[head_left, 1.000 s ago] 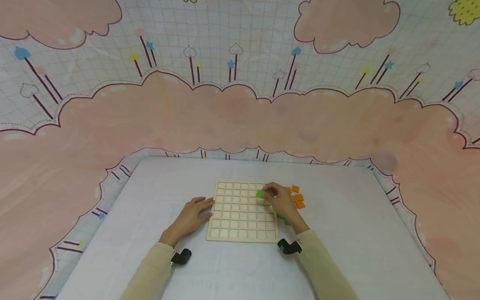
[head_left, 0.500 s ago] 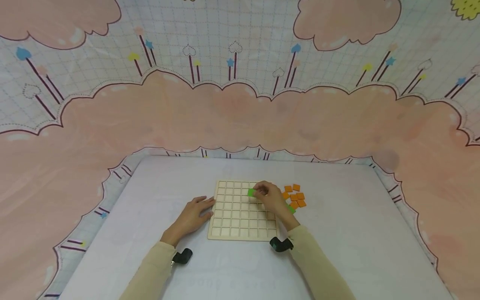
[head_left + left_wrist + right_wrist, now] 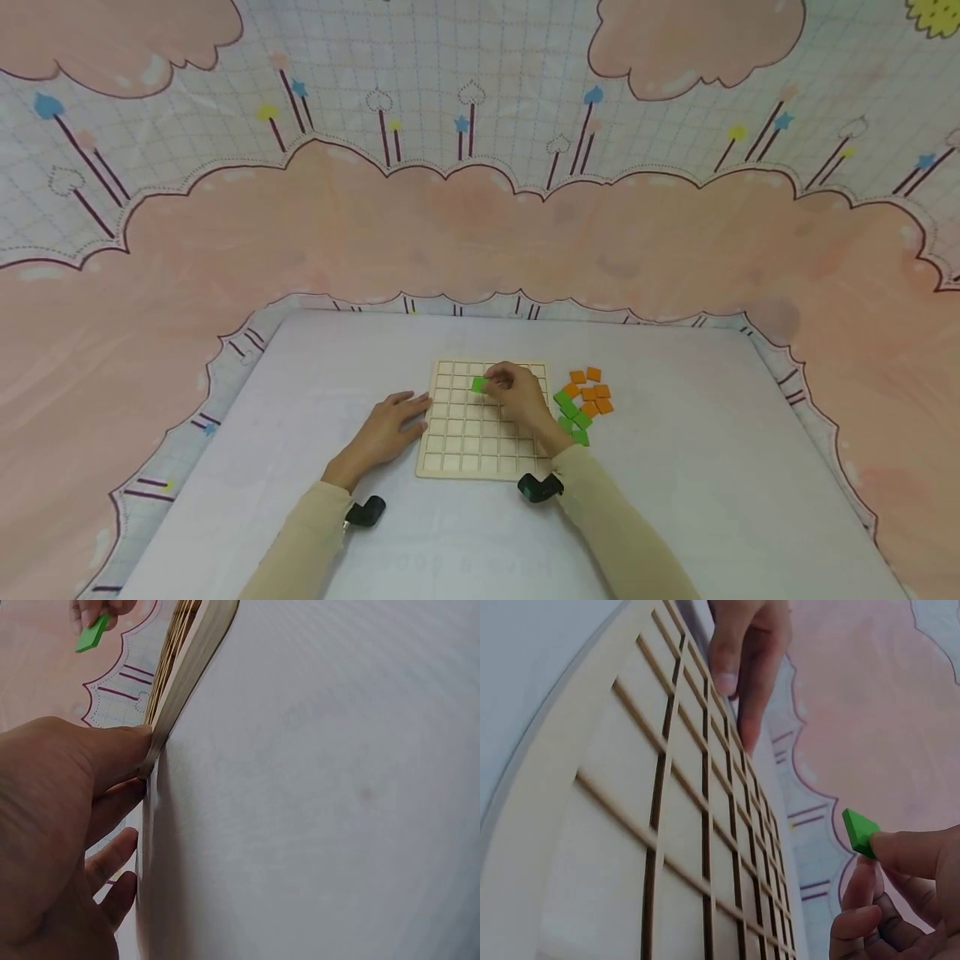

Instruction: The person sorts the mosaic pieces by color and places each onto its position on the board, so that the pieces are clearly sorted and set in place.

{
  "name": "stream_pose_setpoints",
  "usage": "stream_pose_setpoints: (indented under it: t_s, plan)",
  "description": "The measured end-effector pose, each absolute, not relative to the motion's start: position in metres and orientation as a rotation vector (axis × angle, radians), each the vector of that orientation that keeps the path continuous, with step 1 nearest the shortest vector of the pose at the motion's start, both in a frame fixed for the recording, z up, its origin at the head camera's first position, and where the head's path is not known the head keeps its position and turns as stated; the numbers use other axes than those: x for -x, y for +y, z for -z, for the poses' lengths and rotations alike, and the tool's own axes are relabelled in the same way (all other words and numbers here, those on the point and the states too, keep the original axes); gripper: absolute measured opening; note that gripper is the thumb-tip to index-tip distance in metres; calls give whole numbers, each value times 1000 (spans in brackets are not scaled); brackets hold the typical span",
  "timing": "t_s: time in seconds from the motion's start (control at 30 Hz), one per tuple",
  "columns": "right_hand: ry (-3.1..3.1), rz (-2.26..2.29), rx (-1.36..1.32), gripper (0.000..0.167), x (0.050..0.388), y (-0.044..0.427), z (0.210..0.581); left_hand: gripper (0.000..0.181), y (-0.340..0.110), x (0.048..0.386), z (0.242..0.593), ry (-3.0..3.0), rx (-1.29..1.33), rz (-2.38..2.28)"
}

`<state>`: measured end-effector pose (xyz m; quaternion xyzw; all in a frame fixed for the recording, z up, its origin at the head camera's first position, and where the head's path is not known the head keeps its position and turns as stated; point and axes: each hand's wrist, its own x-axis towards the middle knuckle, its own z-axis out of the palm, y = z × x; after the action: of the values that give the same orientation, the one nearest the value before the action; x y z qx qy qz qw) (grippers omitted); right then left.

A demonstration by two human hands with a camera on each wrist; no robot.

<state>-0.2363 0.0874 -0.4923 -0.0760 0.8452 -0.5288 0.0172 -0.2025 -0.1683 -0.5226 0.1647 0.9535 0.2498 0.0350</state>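
Note:
My right hand [image 3: 519,398] pinches a small green square tile [image 3: 478,384] between thumb and finger, above the far part of a pale wooden grid board [image 3: 480,477]. In the right wrist view the tile [image 3: 860,831] is tilted and apart from the board. At the board's left edge lies my left hand [image 3: 382,437], its fingers stretched out. The left wrist view has the thumb of that hand [image 3: 52,817] touching the board's rim [image 3: 191,664]. The grid squares in sight hold no tiles; some are hidden behind my right hand.
Right of the board lie several loose green tiles [image 3: 569,410], the lowest close to its edge. Just beyond them are several orange tiles [image 3: 588,394]. All stand on a white table [image 3: 675,467] with a patterned cloth [image 3: 465,225] behind it.
My right hand has moved left across the board with the green tile. The loose green tiles at the right have come into sight from behind the arm. The left hand stays put.

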Motion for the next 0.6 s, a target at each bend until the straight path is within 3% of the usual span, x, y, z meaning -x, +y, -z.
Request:
stream_pose_setpoints:
  t_s: [0.6]
  plan:
    - [2700, 1551, 270, 5, 253, 40, 507, 48, -169, 201, 523, 2942, -536, -789]
